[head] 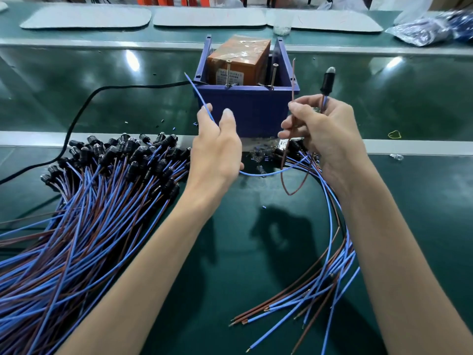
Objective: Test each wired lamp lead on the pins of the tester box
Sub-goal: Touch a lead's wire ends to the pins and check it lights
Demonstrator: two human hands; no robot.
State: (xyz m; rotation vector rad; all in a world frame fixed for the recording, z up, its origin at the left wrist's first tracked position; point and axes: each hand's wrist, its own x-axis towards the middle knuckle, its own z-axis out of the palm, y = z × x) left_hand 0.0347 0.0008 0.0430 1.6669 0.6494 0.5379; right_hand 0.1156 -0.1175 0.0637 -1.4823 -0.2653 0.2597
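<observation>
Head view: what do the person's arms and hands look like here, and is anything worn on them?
The left arm and right arm are bare to the frame edge, no sleeves in view. The left hand and right hand show no gloves, rings, watch or wrist strap. Visible nails are short.

Lamp head: black holder with a clear bulb tip, standing upright just above the right fingers.
Brown wire: rising near-upright out of the right fingers' pinch.
Blue wire: slanting up and left from the left fingers.
Tester box: blue, open-topped, holding an orange block, sitting just beyond both sets of fingers.
Pins: two screws standing upright at the front rim, touching neither wire.
</observation>
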